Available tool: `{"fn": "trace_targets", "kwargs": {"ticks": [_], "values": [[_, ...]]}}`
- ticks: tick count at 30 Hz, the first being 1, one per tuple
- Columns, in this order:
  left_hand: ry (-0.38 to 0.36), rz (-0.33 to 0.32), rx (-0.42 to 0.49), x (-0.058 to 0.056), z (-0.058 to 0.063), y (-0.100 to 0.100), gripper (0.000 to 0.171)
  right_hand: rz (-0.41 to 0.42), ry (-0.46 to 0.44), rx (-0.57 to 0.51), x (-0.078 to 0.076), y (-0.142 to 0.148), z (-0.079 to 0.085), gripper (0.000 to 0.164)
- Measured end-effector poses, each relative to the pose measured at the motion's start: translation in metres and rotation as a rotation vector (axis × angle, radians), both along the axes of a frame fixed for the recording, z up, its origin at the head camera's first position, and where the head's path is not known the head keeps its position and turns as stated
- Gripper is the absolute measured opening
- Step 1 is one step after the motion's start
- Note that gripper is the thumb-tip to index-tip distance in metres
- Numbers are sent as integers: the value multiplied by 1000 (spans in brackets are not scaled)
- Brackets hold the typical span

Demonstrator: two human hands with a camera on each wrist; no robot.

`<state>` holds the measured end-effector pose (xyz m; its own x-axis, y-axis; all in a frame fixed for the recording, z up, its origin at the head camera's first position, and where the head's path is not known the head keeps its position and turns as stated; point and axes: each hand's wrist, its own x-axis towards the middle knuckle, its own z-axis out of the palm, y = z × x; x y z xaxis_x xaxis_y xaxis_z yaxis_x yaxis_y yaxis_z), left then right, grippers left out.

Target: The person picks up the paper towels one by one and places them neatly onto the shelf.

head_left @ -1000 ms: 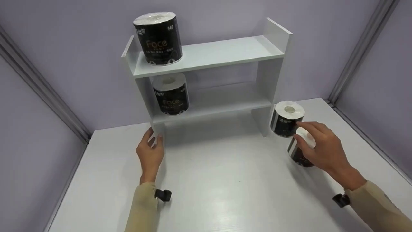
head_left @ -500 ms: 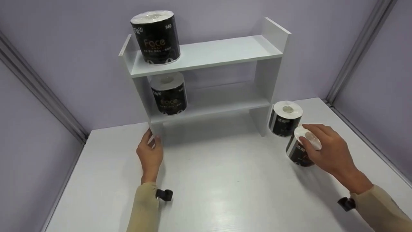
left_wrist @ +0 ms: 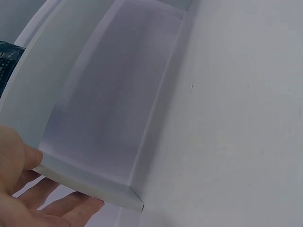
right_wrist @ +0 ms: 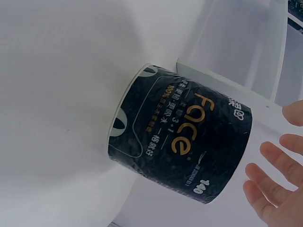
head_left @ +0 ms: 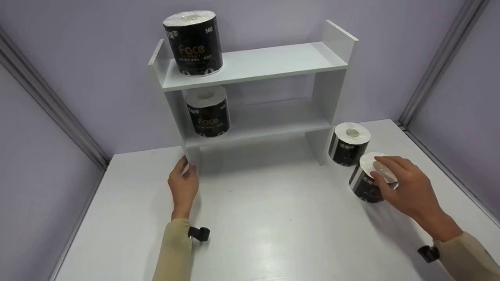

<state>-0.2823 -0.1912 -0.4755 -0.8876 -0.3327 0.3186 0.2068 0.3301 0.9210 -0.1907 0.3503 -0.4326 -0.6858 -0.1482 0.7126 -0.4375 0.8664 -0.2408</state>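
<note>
I'm gripping the shelf (head_left: 281, 62) with my left hand (head_left: 183, 185) and holding my right hand (head_left: 412, 191) wide by the front roll (head_left: 365, 182), avoiding tipping it.

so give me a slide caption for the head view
Left hand holds a white shelf unit with two wrapped rolls; right hand hovers by the front roll, another roll behind it.

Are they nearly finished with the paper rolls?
Maybe halfway: the top roll and lower roll are already on the shelf unit. The left hand grips its side; the right hand is at the near roll, not gripping it. That and the far roll, both on the table, probably remain.
</note>
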Motion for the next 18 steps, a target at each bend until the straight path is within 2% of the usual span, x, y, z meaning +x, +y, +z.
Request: {"fn": "trace_targets", "kwargs": {"ticks": [5, 18], "values": [[18, 7, -1, 0, 1, 0, 45, 5, -1, -2, -2, 4, -4, 42], [-6, 13, 11, 1, -1, 0, 45, 24, 7, 2, -3, 13, -13, 41]]}}
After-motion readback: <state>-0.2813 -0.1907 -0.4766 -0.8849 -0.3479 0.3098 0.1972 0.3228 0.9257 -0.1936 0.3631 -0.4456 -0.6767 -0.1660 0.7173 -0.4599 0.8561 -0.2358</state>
